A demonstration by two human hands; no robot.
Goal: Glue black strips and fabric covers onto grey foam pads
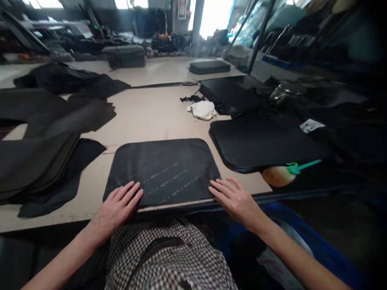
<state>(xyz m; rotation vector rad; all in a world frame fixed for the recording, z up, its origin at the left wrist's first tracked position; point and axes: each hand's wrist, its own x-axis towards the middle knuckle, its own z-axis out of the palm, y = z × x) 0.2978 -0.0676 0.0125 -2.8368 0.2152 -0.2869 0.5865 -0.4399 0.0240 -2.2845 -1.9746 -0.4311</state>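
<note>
Checkered clothing (pixel 178 262) fills the lower foreground of the head view. Beyond it, a black panel (pixel 163 165) with pale printing lies flat along the near edge of the table (pixel 145 108). The left hand (pixel 118 203) and right hand (pixel 234 197), fingers extended, rest at its near corners. Dark sheets (pixel 33 165) lie left; a panel stack (pixel 266 141), right.

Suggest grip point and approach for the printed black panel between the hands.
Probably the near edge, toward both corners, coming from the wearer's side. The panel lies flat, and that edge runs close to the edge of the table, which may let thumbs get underneath. The left hand and right hand are at those corners.
</note>
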